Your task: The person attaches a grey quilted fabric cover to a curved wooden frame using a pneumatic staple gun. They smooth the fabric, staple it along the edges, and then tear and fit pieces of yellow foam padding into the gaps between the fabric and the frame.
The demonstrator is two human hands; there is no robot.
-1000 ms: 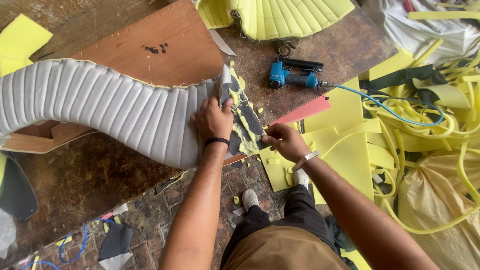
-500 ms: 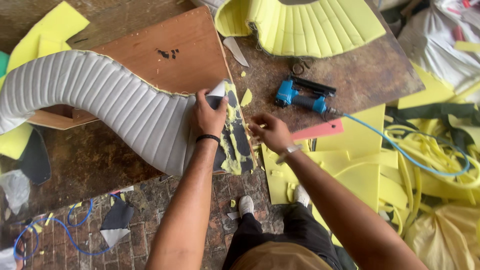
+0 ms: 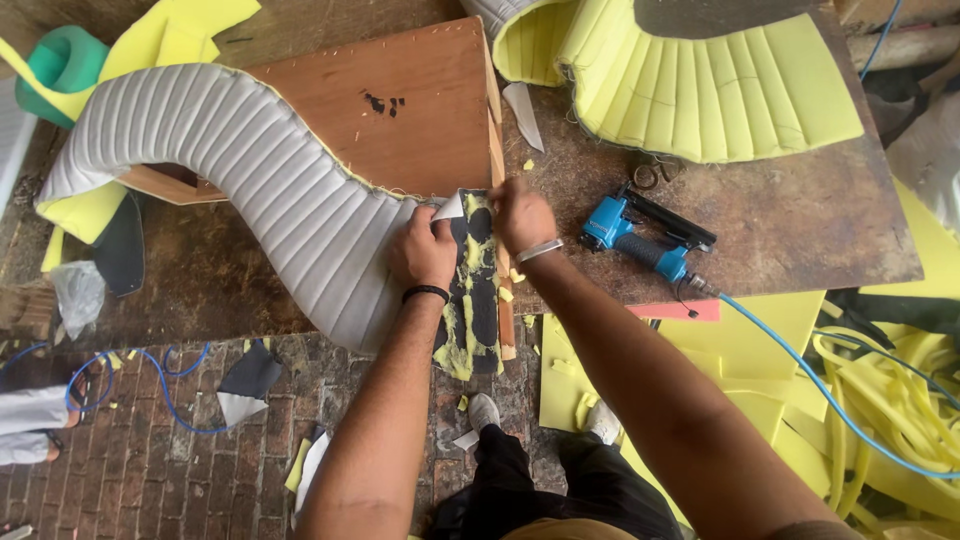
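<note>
The person stands at a worn workbench (image 3: 800, 220) and looks straight down at both hands. The left hand (image 3: 423, 252), with a black band at the wrist, presses flat on the end of a grey ribbed cover (image 3: 250, 170), and its fingers pinch the cover's pale corner where it meets a black strip (image 3: 472, 290). The strip is smeared with yellow foam scraps and runs down the near edge of a wooden frame (image 3: 400, 110). The right hand (image 3: 522, 215), with a light band at the wrist, is closed on the top end of that strip, just beside the left hand (what its fingertips hold cannot be made out from above).

The grey cover snakes from the far left of the frame, bends across the brown board and ends under the left hand at the bench's near edge. Right of the hands lies a blue staple gun (image 3: 640, 235), apart from them, with a blue hose (image 3: 820, 385) trailing off the bench to the lower right. Behind it sits a curved yellow foam pad (image 3: 700, 80) with stitched ribs. Yellow foam offcuts (image 3: 760, 350) cover the floor at right, and a brick floor (image 3: 150, 440) shows at left.
</note>
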